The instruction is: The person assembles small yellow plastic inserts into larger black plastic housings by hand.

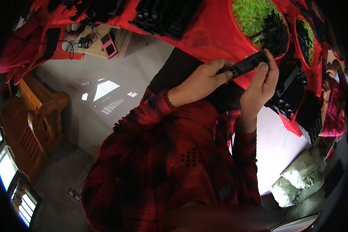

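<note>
Between my two hands is a long black plastic part (245,66), held tilted over the near edge of the red-covered table (205,42). My left hand (205,79) pinches its lower left end between thumb and fingers. At the upper right end, my right hand (261,79) grips it, thumb on the near side and fingers behind. Just beyond my right hand lies a round red tray (236,19) with many small yellow-green pieces (253,13) and a heap of thin black pieces (272,29).
Rows of black plastic parts (162,15) lie on the table's far side, with more stacked (292,89) at right. A second tray (305,40) stands beyond. Another person in pink (334,112) is at far right. White sacks (297,174), a wooden bench (31,116) and a cardboard box (121,40) surround me.
</note>
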The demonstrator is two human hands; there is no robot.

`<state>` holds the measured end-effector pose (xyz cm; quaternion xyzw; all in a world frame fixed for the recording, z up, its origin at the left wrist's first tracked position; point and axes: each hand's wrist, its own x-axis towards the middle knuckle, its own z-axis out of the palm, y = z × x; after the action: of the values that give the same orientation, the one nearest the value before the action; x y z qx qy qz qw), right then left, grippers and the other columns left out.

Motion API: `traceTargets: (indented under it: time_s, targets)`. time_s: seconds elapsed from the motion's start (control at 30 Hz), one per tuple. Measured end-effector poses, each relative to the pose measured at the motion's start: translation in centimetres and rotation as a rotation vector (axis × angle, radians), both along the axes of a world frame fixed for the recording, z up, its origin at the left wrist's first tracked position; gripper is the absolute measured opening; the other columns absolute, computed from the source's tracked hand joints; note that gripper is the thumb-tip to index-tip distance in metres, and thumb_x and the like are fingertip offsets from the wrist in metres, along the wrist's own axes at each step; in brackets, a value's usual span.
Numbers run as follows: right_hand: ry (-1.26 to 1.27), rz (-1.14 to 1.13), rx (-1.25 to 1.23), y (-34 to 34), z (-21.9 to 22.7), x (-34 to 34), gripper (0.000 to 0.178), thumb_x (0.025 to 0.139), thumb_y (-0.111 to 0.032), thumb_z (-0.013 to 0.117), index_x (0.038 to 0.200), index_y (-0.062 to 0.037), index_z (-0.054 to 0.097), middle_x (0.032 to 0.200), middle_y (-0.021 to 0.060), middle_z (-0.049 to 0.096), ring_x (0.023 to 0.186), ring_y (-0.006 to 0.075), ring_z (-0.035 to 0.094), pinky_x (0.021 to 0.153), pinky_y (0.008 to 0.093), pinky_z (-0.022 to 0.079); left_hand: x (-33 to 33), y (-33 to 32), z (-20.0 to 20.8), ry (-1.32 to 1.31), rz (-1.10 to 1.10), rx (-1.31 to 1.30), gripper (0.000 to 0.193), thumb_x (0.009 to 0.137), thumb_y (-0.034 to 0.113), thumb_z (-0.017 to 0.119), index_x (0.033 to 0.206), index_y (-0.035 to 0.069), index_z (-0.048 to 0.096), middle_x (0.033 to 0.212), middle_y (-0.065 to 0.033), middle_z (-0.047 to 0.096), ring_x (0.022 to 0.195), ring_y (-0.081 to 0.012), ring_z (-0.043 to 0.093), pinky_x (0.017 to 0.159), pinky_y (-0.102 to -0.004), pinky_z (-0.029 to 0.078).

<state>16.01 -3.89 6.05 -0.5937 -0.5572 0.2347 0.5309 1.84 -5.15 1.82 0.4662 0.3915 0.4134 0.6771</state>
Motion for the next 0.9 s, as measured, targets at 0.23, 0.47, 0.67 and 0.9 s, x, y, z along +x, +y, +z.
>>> traceTargets:
  time_s: [0.23, 0.47, 0.67, 0.9]
  targets:
    - [0.026, 0.017, 0.062, -0.1, -0.3, -0.2, 0.033, 0.108, -0.015, 0.046, 0.133, 0.0034, 0.057, 0.109, 0.0034, 0.060, 0.088, 0.0061, 0.051, 0.079, 0.0202, 0.042, 0.1, -0.4, 0.6, 0.268, 0.196, 0.185, 0.016, 0.095, 0.014, 0.067, 0.097, -0.001, 0.063, 0.073, -0.0167, 0.058, 0.058, -0.0222, 0.055, 0.054, -0.0355, 0.044]
    - [0.060, 0.019, 0.143, -0.9, -0.5, -0.4, 0.033, 0.107, -0.014, 0.047, 0.134, 0.0038, 0.054, 0.099, 0.0015, 0.055, 0.084, 0.0059, 0.048, 0.078, 0.0202, 0.041, 0.0, -0.7, 0.7, 0.322, 0.201, 0.190, 0.015, 0.095, 0.014, 0.068, 0.093, -0.001, 0.065, 0.068, -0.0148, 0.057, 0.056, -0.0224, 0.055, 0.053, -0.0346, 0.044]
    - [-0.058, 0.073, 0.082, -1.1, -0.6, 0.3, 0.033, 0.107, -0.012, 0.047, 0.133, 0.0080, 0.046, 0.115, 0.0119, 0.055, 0.090, 0.0107, 0.055, 0.080, 0.0238, 0.047, 0.2, -0.7, 0.1, 0.126, 0.183, 0.076, 0.020, 0.095, 0.019, 0.070, 0.095, -0.001, 0.068, 0.070, -0.0073, 0.064, 0.061, -0.0114, 0.059, 0.056, -0.0284, 0.047]
    - [-0.128, 0.033, 0.183, -1.8, -1.7, -0.1, 0.033, 0.104, -0.008, 0.049, 0.131, 0.0096, 0.047, 0.119, 0.0167, 0.056, 0.093, 0.0169, 0.055, 0.080, 0.0274, 0.045, 0.0, -0.7, 0.4, 0.039, 0.160, -0.036, 0.028, 0.094, 0.025, 0.073, 0.102, -0.001, 0.070, 0.079, -0.0044, 0.070, 0.070, -0.0078, 0.062, 0.064, -0.0234, 0.051]
